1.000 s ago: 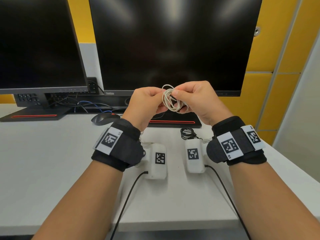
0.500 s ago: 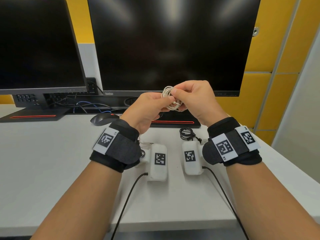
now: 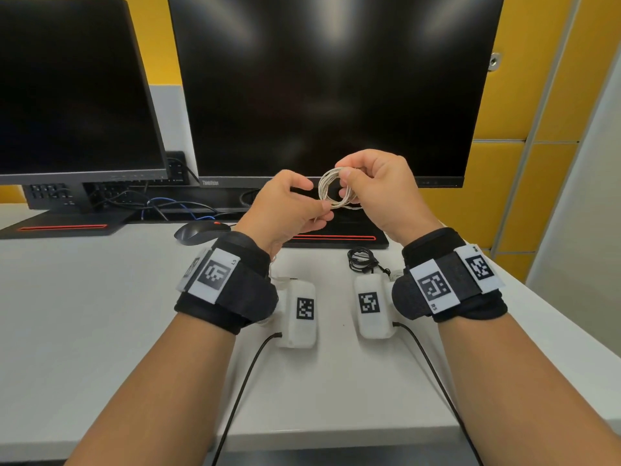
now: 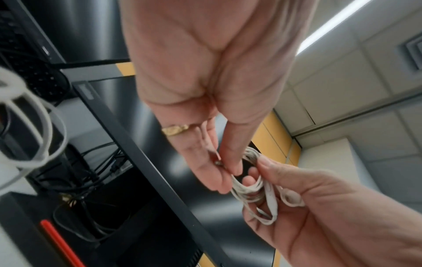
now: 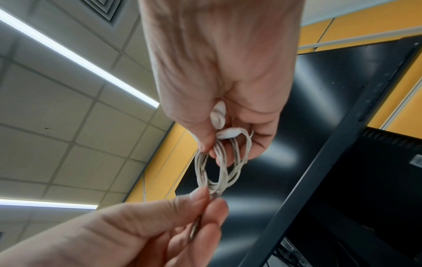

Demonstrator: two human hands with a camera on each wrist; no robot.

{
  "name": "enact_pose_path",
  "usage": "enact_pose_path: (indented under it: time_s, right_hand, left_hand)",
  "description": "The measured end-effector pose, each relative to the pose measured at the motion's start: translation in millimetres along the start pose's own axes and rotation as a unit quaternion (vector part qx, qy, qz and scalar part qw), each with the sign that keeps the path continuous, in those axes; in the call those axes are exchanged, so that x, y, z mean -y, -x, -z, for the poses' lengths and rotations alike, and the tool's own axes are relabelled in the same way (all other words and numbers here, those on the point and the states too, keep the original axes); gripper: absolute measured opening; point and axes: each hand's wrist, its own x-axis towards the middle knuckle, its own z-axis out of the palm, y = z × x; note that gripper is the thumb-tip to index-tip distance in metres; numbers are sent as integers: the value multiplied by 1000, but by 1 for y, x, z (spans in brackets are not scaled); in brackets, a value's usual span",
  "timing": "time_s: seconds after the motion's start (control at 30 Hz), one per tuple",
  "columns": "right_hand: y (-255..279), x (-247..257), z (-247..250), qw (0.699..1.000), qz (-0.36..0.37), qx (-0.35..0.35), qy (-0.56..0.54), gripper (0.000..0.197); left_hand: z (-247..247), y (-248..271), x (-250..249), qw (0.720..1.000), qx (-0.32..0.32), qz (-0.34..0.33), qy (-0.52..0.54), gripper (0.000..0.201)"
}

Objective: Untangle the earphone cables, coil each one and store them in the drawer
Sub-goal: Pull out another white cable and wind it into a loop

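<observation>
Change from earlier: half a second ago the two hands were pressed close together around the white coil; now they are a little apart, and the round opening of the coil shows between them. The coil is still held up in front of the big monitor, above the desk.
White earphone cable (image 3: 332, 190): it is wound into a small ring of many thin loops. The two white earbuds (image 5: 222, 124) sit together at the top of the ring, inside the right hand. The cable looks pale and slightly grey.
Right hand (image 3: 379, 193): the thumb and the curled fingers pinch the upper side of the ring and keep the earbuds tucked against the palm.
Left hand (image 3: 285, 210): the thumb and the first finger pinch the lower side of the ring, where a small metal end (image 5: 194, 233) of the cable comes out below the fingertips. A gold ring (image 4: 175, 129) is on one finger.
Black earphone cable (image 3: 361, 260): it lies on the white desk (image 3: 84, 314) as a small loose bundle, just in front of the monitor base, near the right wrist.
Around: a black mouse (image 3: 198, 232) lies on the desk to the left of the hands, and two dark monitors (image 3: 329, 85) stand behind.
Drawer: it does not show in any view.
</observation>
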Motion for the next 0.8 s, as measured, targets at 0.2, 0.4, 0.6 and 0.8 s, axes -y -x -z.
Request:
enact_pose_path:
  time_s: [0.2, 0.4, 0.6, 0.8]
  right_hand:
    - [-1, -5, 6, 997, 3, 24, 70, 18]
    - [0, -2, 4, 990, -21, 91, 107, 16]
    - [1, 2, 6, 994, -54, 84, -44, 14]
    - [1, 1, 5, 994, -53, 71, -56, 13]
  left_hand:
    - [10, -4, 2, 986, -79, -119, -81, 15]
    - [8, -10, 6, 962, -134, -185, -148, 13]
    - [8, -12, 8, 955, -110, -182, -209, 8]
    - [1, -8, 5, 991, -22, -123, -52, 12]
